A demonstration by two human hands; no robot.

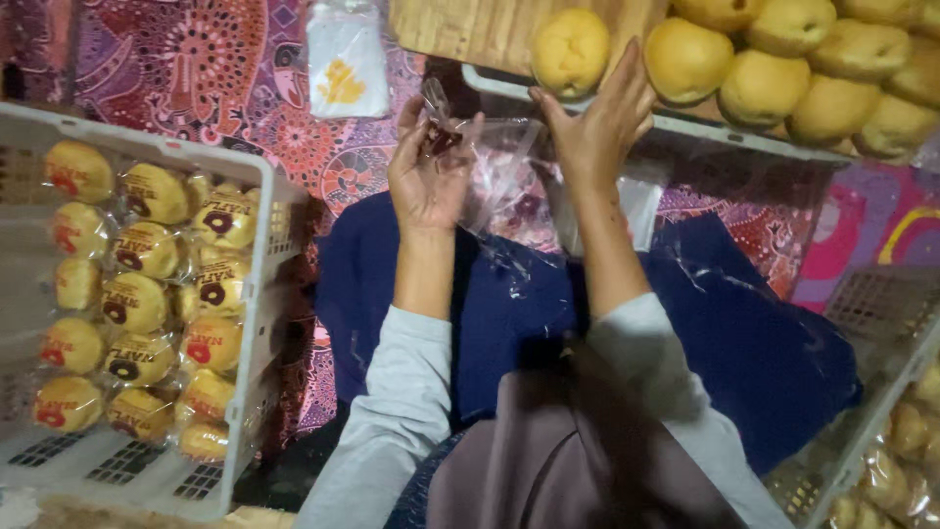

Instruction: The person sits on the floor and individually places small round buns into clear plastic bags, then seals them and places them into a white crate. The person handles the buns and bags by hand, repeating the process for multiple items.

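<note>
My left hand [426, 176] is raised with fingers curled, pinching the top corner of a clear plastic bag [494, 171] that has a dark printed patch near my fingertips. My right hand [597, 122] is stretched up beside it, fingers extended toward a round yellow bun [571, 49] on a tray [685, 127] above, while its thumb side touches the bag's other edge. The bag hangs open between both hands over my dark blue lap.
A white plastic crate [257, 245] at the left holds several bagged buns [147, 274]. Several unwrapped buns [783, 69] lie on the tray at the upper right. Another crate [862, 421] with wrapped buns sits at the lower right. A stack of white bags [345, 64] lies on the patterned cloth.
</note>
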